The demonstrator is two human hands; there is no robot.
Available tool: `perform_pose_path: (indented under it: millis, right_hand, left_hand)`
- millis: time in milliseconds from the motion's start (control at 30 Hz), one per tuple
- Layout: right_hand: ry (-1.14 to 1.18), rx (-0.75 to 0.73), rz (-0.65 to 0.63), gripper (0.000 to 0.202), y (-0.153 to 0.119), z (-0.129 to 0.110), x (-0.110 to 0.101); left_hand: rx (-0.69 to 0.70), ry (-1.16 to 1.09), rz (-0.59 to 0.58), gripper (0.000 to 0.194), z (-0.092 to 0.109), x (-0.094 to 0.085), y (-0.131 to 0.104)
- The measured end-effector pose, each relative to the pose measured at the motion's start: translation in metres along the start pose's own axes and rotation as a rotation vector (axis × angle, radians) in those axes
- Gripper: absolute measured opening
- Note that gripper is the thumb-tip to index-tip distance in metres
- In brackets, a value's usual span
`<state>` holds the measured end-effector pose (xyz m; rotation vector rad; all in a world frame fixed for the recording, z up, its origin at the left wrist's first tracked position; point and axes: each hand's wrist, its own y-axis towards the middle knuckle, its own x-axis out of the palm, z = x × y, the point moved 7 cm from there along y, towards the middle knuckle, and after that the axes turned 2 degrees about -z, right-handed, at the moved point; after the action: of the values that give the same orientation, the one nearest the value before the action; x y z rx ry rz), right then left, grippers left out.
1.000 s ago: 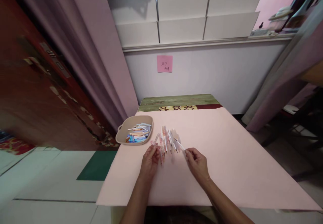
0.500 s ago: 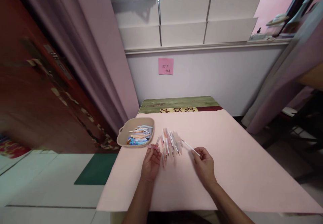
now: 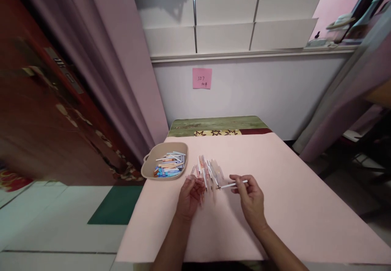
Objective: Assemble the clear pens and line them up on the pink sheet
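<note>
My right hand (image 3: 253,202) pinches a thin white pen refill (image 3: 227,186) between thumb and fingers, its dark tip pointing left at the pile. In my left hand (image 3: 188,197), fingers curled, is a clear pinkish pen barrel (image 3: 191,177); motion blurs its outline. Between the hands lies a loose pile of pen parts (image 3: 203,168): clear and pink-patterned barrels and white refills with dark tips. My left fingers cover the pile's near left side, and I cannot tell whether they touch it.
A beige handled basket (image 3: 148,169) stands at the table's left edge, with blue, white and orange pen pieces inside. Pink cloth (image 3: 293,206) covers the table. A pink note (image 3: 202,78) is on the wall behind; a red door (image 3: 36,112) stands at the left.
My left hand has moved right, closer to the pile, with the barrel. The refill in my right hand has swung from slanting up-left to nearly level, its tip now lower.
</note>
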<state>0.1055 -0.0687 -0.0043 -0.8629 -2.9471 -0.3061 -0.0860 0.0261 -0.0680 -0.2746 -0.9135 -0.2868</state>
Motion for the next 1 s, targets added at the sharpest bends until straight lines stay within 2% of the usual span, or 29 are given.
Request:
perform_pose_path:
  millis: [133,233,367,433,500,567,667,733,800,1000]
  right_hand:
    - [0.09,0.062,-0.009,0.03,0.009,-0.005,-0.005]
    - [0.065,0.158,-0.073,0.031,0.006,0.005,0.0]
    - [0.11,0.411,-0.255,0.03,-0.007,0.029,0.019]
    - [0.126,0.436,-0.384,0.032,-0.013,0.027,0.031]
    - [0.097,0.358,-0.488,0.034,-0.017,0.015,0.04]
    - [-0.04,0.208,-0.523,0.028,-0.016,-0.002,0.043]
    - [-0.42,-0.084,-0.468,0.015,-0.013,-0.028,0.039]
    - [-0.62,-0.221,-0.421,0.016,-0.013,-0.036,0.035]
    - [-0.71,-0.272,-0.384,0.018,-0.013,-0.037,0.031]
    - [-0.77,-0.274,-0.351,0.017,-0.014,-0.033,0.024]
  left_hand:
    - [0.007,-0.018,0.038,0.018,0.004,0.001,0.002]
    - [0.019,-0.078,0.11,0.015,0.013,0.002,0.005]
    - [-0.006,0.09,0.264,0.005,0.019,0.01,-0.005]
    - [-0.082,0.152,0.319,0.005,0.013,0.017,-0.014]
    - [-0.159,0.107,0.365,0.005,0.002,0.022,-0.024]
    - [-0.199,0.018,0.411,0.007,-0.006,0.026,-0.031]
    - [-0.194,-0.037,0.44,0.009,-0.011,0.03,-0.036]
    - [-0.17,-0.006,0.436,0.008,-0.01,0.032,-0.038]
    - [-0.149,0.032,0.43,0.007,-0.01,0.033,-0.039]
    - [-0.133,0.084,0.392,0.01,-0.014,0.038,-0.042]
